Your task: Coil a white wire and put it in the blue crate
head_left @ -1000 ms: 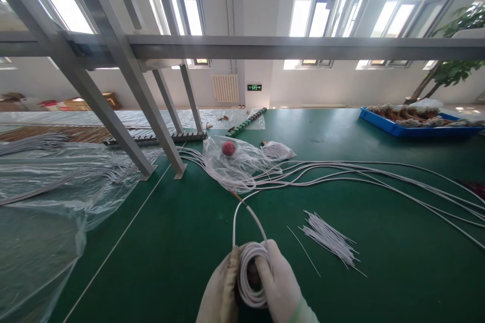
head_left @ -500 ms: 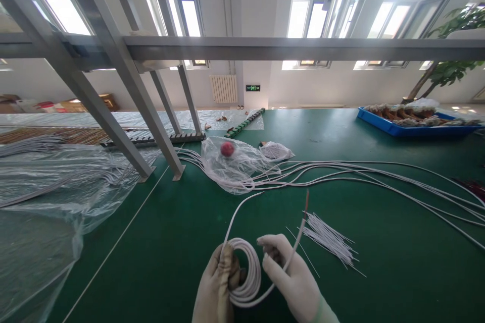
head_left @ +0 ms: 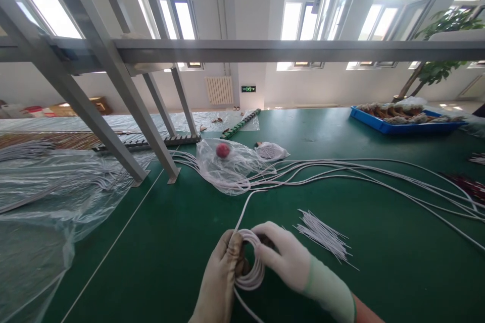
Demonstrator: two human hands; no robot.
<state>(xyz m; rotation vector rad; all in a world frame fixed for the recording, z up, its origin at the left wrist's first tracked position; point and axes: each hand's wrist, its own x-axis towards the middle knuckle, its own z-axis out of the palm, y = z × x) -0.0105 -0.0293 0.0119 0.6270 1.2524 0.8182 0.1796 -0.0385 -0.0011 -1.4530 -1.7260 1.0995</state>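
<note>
A small coil of white cable (head_left: pixel 254 278) is held upright low in the middle of the head view. My left hand (head_left: pixel 223 267), in a soiled white glove, is closed round the coil's left side. Gloved too, my right hand (head_left: pixel 284 252) pinches the coil's upper right side, its fingertips partly hidden behind the cable. One cable end rises from the coil's top and bends right towards the long cables; another length runs out below, past the frame's bottom edge. Right of my right hand lies a bundle of thin white ties (head_left: pixel 326 237).
Long white cables (head_left: pixel 341 164) cross the green table (head_left: pixel 159 242). Behind the hands lies a clear plastic bag (head_left: pixel 212 171) with a red ball-like thing (head_left: pixel 223 150). A grey metal frame (head_left: pixel 125 106) stands at left. A blue tray (head_left: pixel 401 127) sits at back right.
My right hand has moved left onto the coil and closed on it. The cable end with the brown tip, which stood up by that hand, no longer shows. The view has shifted slightly.
</note>
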